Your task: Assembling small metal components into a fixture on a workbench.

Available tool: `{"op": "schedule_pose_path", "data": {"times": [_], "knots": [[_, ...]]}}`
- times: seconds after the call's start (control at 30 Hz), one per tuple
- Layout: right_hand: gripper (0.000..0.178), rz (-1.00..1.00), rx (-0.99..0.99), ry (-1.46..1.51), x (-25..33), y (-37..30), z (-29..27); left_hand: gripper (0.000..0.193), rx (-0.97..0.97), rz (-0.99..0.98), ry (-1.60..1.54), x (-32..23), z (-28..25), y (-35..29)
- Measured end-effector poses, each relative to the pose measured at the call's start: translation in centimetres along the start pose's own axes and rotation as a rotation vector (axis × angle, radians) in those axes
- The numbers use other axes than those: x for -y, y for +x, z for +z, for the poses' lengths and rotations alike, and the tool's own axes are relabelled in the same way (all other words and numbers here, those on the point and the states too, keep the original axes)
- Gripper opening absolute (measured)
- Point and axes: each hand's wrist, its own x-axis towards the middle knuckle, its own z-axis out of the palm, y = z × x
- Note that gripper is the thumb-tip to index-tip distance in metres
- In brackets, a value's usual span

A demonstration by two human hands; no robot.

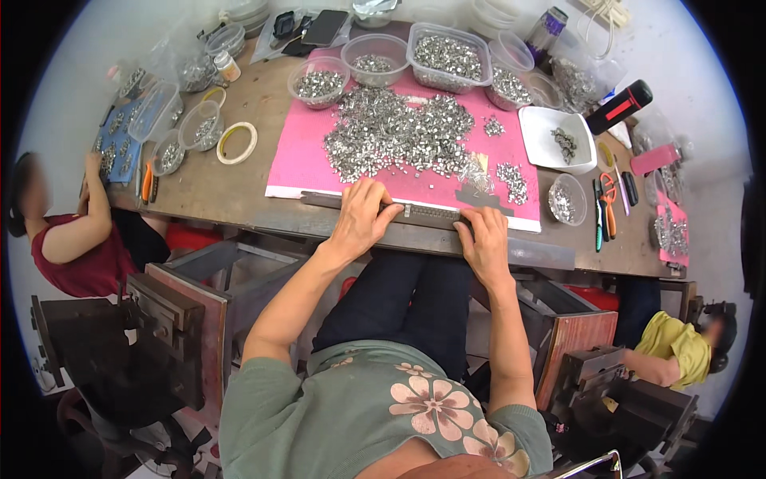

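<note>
A long dark metal bar (431,223) lies along the table's near edge, with a row of small silvery metal pieces (431,212) set along its middle. My left hand (363,214) is closed over the bar's left part, its thumb and forefinger next to the leftmost piece of the row. At the other end of the row, my right hand (485,239) grips the bar, fingers on top and thumb toward the row. Just beyond, a large heap of small metal pieces (391,132) is spread on a pink mat (295,160).
Clear tubs (448,84) of metal pieces line the mat's far side. Right of it are a white tray (535,132), a round tub (578,188) and orange-handled pliers (610,215). A tape roll (237,144) lies left. Co-workers sit at far left (72,239) and far right (674,351).
</note>
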Motion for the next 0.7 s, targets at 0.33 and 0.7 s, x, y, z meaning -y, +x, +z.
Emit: {"op": "schedule_pose_path", "data": {"times": [0.33, 0.7], "knots": [[0.036, -0.010, 0.096, 0.118, -1.2, 8.9, 1.9, 0.061, 0.258, 0.122, 0.288, 0.5, 2.7, 7.2], [0.013, -0.008, 0.244, 0.299, -0.5, 7.1, 2.7, 0.047, 0.513, 0.019, 0.032, 0.3, -0.2, 2.7]]}}
